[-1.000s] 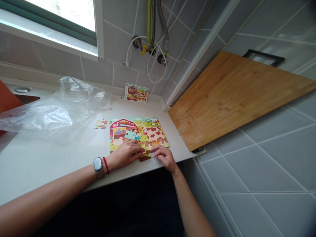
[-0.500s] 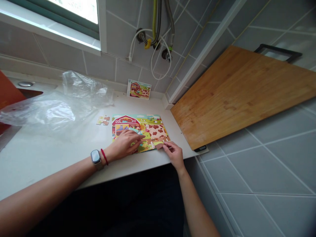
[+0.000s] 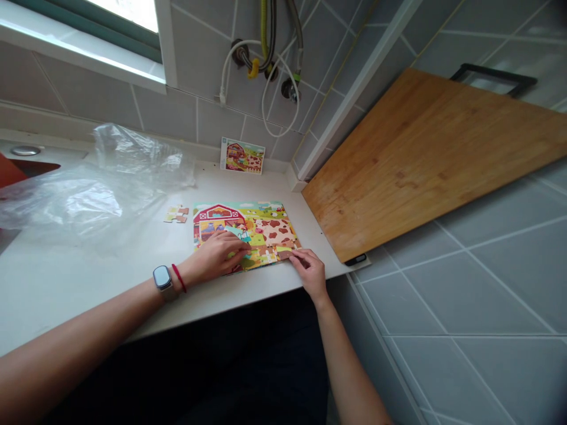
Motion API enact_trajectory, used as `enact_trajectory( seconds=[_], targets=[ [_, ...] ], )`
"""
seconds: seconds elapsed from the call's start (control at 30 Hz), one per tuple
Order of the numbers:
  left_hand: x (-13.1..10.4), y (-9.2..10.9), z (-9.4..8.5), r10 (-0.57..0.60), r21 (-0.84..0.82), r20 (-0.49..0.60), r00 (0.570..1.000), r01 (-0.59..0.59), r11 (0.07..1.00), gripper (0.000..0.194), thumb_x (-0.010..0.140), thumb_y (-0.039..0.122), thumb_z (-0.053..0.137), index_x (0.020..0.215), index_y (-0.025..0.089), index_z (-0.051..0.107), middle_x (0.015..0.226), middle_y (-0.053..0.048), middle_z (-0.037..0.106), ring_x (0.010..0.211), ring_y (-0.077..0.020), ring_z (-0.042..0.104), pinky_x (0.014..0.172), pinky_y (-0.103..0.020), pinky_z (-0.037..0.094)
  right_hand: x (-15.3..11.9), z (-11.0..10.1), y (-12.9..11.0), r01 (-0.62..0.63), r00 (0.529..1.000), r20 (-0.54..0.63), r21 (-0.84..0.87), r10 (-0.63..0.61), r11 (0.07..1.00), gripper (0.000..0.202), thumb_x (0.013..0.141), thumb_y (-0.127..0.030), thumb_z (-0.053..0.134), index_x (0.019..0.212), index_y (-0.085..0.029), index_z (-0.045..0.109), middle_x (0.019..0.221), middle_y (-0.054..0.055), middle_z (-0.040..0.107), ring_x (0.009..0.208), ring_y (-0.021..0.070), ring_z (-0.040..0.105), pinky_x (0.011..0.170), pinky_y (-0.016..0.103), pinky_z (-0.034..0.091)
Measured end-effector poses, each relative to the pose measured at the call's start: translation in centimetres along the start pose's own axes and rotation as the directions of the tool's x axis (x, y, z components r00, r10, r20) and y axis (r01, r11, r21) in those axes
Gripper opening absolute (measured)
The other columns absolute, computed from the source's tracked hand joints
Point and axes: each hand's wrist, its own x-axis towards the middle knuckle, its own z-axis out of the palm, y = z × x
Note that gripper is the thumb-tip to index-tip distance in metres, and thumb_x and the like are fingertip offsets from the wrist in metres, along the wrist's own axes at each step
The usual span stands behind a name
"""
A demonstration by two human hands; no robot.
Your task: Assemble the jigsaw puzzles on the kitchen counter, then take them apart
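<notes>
Pinching a brown puzzle piece (image 3: 284, 254) at the near right edge of the farm puzzle (image 3: 274, 229), the right hand (image 3: 311, 273) could buckle a joint by pressing off-line. The left hand (image 3: 221, 254) overlies the puzzle, fingers loosely curled, any grip hidden; dragging it could shift the picture. Beyond, pulling the plastic bag (image 3: 88, 200) along the surface (image 3: 110, 265) could scatter the loose pieces (image 3: 181, 218).
</notes>
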Motion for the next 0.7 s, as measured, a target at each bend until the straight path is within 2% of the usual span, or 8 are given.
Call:
enact_trajectory(
  seconds=[0.23,0.47,0.57,0.7],
  targets=[
    [0.2,0.0,-0.6,-0.024,0.0,-0.007,1.0,0.024,1.0,0.034,0.106,0.037,0.048,0.11,0.022,0.078,0.099,-0.008,0.079,0.091,-0.0236,0.069,0.086,-0.039,0.053,0.0,-0.3,-0.2,-0.038,0.999,-0.005,0.067,0.038,0.997,0.017,0.09,-0.036,0.076,0.097,-0.023,0.085,0.099,0.009,0.079,0.093,0.0222,0.074,0.08,0.033,0.062],
    [0.4,-1.2,-1.6,-0.095,0.036,-0.111,0.989,0.1,0.994,0.036,0.104,0.037,0.046,0.107,0.02,0.077,0.103,-0.01,0.08,0.095,-0.0258,0.072,0.088,-0.04,0.056,0.2,-0.4,-0.5,-0.095,0.995,0.006,0.175,0.096,0.98,0.018,0.087,-0.037,0.079,0.096,-0.023,0.085,0.103,0.009,0.08,0.097,0.0235,0.076,0.078,0.032,0.062],
    [0.5,-1.4,-1.9,-0.119,0.044,-0.118,0.986,0.125,0.991,0.034,0.103,0.035,0.047,0.108,0.02,0.077,0.103,-0.009,0.08,0.094,-0.0255,0.073,0.088,-0.039,0.056,-0.2,0.5,-1.8,-0.1,0.993,0.083,0.189,0.086,0.977,0.018,0.088,-0.037,0.078,0.098,-0.024,0.085,0.106,0.009,0.081,0.1,0.0243,0.076,0.078,0.033,0.063],
    [0.5,-1.6,-1.9,-0.132,0.04,-0.115,0.984,0.138,0.99,0.033,0.103,0.035,0.048,0.109,0.02,0.077,0.106,-0.009,0.081,0.096,-0.0258,0.073,0.089,-0.039,0.056,-0.9,2.8,-3.9,-0.091,0.981,0.183,0.173,0.059,0.981,0.019,0.089,-0.036,0.076,0.102,-0.025,0.085,0.107,0.01,0.082,0.101,0.0251,0.076,0.08,0.035,0.064]
  ],
)
